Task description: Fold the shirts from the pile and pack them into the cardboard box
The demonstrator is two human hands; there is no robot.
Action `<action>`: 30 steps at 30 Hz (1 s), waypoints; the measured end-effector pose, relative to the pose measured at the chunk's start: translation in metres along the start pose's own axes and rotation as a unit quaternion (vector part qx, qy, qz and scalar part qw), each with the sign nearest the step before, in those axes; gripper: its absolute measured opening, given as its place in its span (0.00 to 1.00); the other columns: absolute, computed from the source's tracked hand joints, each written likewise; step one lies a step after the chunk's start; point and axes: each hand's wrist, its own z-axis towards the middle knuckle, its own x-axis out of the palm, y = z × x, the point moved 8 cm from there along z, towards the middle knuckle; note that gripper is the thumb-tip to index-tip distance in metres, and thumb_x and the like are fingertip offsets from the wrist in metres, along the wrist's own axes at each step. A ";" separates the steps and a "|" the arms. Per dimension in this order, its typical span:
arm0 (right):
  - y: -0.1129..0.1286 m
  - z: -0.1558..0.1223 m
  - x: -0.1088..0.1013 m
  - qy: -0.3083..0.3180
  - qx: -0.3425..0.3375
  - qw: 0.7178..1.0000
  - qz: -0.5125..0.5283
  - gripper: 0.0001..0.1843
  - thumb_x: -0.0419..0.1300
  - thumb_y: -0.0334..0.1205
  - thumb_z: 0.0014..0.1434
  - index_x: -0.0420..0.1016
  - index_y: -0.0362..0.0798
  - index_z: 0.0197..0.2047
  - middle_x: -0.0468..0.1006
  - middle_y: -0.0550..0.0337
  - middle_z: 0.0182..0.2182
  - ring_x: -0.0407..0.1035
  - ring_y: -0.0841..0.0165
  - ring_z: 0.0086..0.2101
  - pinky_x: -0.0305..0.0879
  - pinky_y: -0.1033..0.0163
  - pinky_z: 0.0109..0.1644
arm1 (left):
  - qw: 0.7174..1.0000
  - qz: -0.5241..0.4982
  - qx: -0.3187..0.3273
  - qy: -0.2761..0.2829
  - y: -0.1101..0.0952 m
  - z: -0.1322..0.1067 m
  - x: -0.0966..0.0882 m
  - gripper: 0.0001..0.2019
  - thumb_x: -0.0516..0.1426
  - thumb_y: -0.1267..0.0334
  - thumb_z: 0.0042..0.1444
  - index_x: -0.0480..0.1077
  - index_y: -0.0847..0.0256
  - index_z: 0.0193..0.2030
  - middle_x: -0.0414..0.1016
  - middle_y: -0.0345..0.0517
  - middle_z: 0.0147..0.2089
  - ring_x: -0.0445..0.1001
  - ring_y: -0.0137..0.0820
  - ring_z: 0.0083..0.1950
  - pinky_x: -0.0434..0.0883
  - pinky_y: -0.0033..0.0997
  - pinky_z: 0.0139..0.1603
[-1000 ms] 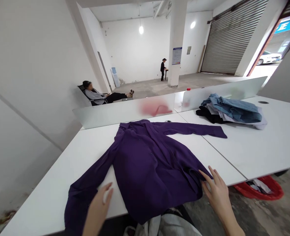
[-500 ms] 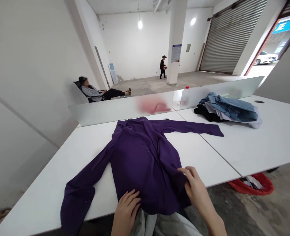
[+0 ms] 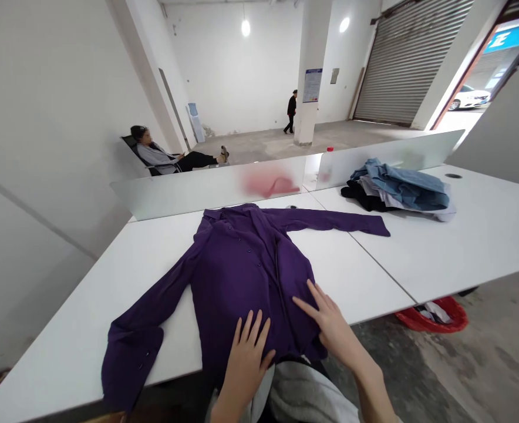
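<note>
Left hand [image 3: 246, 367] and right hand [image 3: 330, 332] open and flat, fingers spread wide, gripping nothing, palms bearing evenly down on the purple button-front shirt [image 3: 237, 276] laid out at the near edge of the white table [image 3: 356, 264], though right-hand contact looks uncertain from this angle.

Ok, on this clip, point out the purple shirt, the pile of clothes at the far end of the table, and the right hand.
Purple shirt [image 3: 237, 270]: head view, on the chest panel.
Pile of clothes [image 3: 400, 189]: head view, on the blue denim on top.
Right hand [image 3: 330, 329]: head view, on the back of the hand.
</note>
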 end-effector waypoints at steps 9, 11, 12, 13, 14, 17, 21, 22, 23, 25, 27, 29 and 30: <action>-0.004 -0.006 -0.011 -0.097 0.068 0.972 0.204 0.19 0.46 0.35 0.63 0.76 0.47 0.48 0.74 0.50 0.51 0.67 0.60 0.52 0.62 0.48 0.58 | 0.994 -0.099 -0.039 -0.017 0.024 -0.003 -0.003 0.17 0.49 0.62 0.63 0.67 0.53 0.57 0.71 0.44 0.57 0.67 0.36 0.60 0.69 0.45 0.58; -0.005 -0.006 -0.035 -0.169 0.110 0.940 0.276 0.21 0.43 0.39 0.65 0.74 0.45 0.50 0.77 0.49 0.46 0.71 0.61 0.47 0.67 0.53 0.53 | 0.984 -0.154 -0.083 -0.019 0.038 -0.008 -0.011 0.17 0.49 0.60 0.63 0.69 0.54 0.55 0.74 0.44 0.55 0.70 0.35 0.58 0.69 0.45 0.58; -0.002 -0.007 -0.045 -0.196 0.125 0.925 0.302 0.23 0.41 0.40 0.66 0.73 0.45 0.51 0.78 0.50 0.43 0.71 0.62 0.46 0.68 0.55 0.52 | 0.977 -0.185 -0.103 -0.015 0.044 -0.011 -0.015 0.17 0.49 0.58 0.63 0.70 0.54 0.54 0.75 0.44 0.53 0.71 0.35 0.57 0.68 0.46 0.59; 0.004 -0.008 -0.054 -0.212 0.132 0.913 0.321 0.24 0.40 0.40 0.66 0.73 0.45 0.51 0.79 0.51 0.42 0.71 0.62 0.46 0.68 0.56 0.51 | 0.967 -0.219 -0.127 -0.009 0.050 -0.014 -0.018 0.17 0.49 0.56 0.62 0.71 0.54 0.54 0.75 0.44 0.53 0.71 0.36 0.56 0.67 0.47 0.60; 0.013 -0.007 -0.059 -0.212 0.124 0.909 0.337 0.24 0.39 0.39 0.66 0.73 0.45 0.52 0.79 0.51 0.42 0.71 0.62 0.46 0.68 0.56 0.52 | 0.954 -0.258 -0.155 0.000 0.056 -0.017 -0.019 0.18 0.49 0.54 0.62 0.71 0.54 0.53 0.75 0.44 0.54 0.71 0.37 0.57 0.65 0.48 0.61; 0.056 -0.001 -0.054 -0.128 0.024 0.931 0.341 0.25 0.41 0.32 0.63 0.67 0.47 0.59 0.73 0.53 0.53 0.65 0.65 0.54 0.62 0.56 0.59 | 0.861 -0.441 -0.252 0.026 0.062 -0.024 -0.012 0.25 0.44 0.46 0.62 0.71 0.57 0.54 0.74 0.49 0.54 0.71 0.39 0.57 0.68 0.47 0.58; 0.106 -0.007 -0.008 0.025 -0.133 0.969 0.205 0.34 0.48 0.25 0.53 0.61 0.52 0.63 0.60 0.59 0.63 0.52 0.64 0.62 0.49 0.49 0.66 | 0.690 -0.627 -0.350 0.090 0.037 -0.022 0.027 0.40 0.28 0.40 0.61 0.70 0.65 0.54 0.78 0.57 0.46 0.78 0.40 0.45 0.77 0.44 0.41; 0.110 -0.012 0.005 0.046 -0.153 0.973 0.168 0.36 0.49 0.25 0.52 0.60 0.53 0.64 0.58 0.61 0.64 0.49 0.63 0.63 0.46 0.47 0.67 | 0.684 -0.622 -0.369 0.091 0.033 -0.021 0.035 0.37 0.31 0.40 0.61 0.70 0.64 0.54 0.78 0.57 0.46 0.78 0.40 0.46 0.77 0.43 0.42; 0.109 -0.017 0.017 0.055 -0.160 0.976 0.137 0.38 0.50 0.24 0.50 0.59 0.54 0.64 0.56 0.61 0.65 0.47 0.62 0.64 0.45 0.44 0.67 | 0.692 -0.607 -0.381 0.081 0.031 -0.019 0.039 0.33 0.38 0.41 0.62 0.70 0.62 0.53 0.77 0.56 0.48 0.76 0.40 0.49 0.76 0.42 0.45; 0.096 -0.026 0.033 0.037 -0.134 0.986 0.089 0.43 0.51 0.22 0.46 0.57 0.53 0.65 0.51 0.58 0.66 0.43 0.59 0.65 0.44 0.41 0.66 | 0.724 -0.579 -0.372 0.053 0.026 -0.012 0.038 0.23 0.49 0.46 0.60 0.72 0.59 0.51 0.76 0.54 0.51 0.73 0.39 0.55 0.74 0.41 0.51; 0.069 -0.035 0.038 -0.018 -0.066 0.996 0.058 0.46 0.50 0.20 0.42 0.55 0.51 0.66 0.48 0.53 0.67 0.41 0.55 0.65 0.47 0.39 0.64 | 0.749 -0.570 -0.334 0.043 0.019 -0.002 0.029 0.19 0.51 0.50 0.59 0.73 0.57 0.49 0.76 0.52 0.51 0.72 0.40 0.55 0.74 0.43 0.52; 0.043 -0.044 0.034 -0.082 -0.010 0.995 0.052 0.45 0.48 0.19 0.43 0.57 0.50 0.65 0.53 0.52 0.66 0.47 0.55 0.64 0.52 0.40 0.62 | 0.777 -0.558 -0.286 0.047 0.012 0.010 0.015 0.17 0.49 0.52 0.61 0.74 0.55 0.48 0.77 0.51 0.47 0.75 0.38 0.51 0.75 0.42 0.48; 0.031 -0.048 0.031 -0.108 0.005 0.992 0.062 0.42 0.47 0.20 0.44 0.60 0.50 0.64 0.59 0.52 0.63 0.52 0.56 0.62 0.56 0.42 0.61 | 0.789 -0.553 -0.263 0.056 0.008 0.016 0.009 0.17 0.49 0.53 0.61 0.74 0.54 0.47 0.78 0.49 0.45 0.76 0.37 0.48 0.76 0.40 0.46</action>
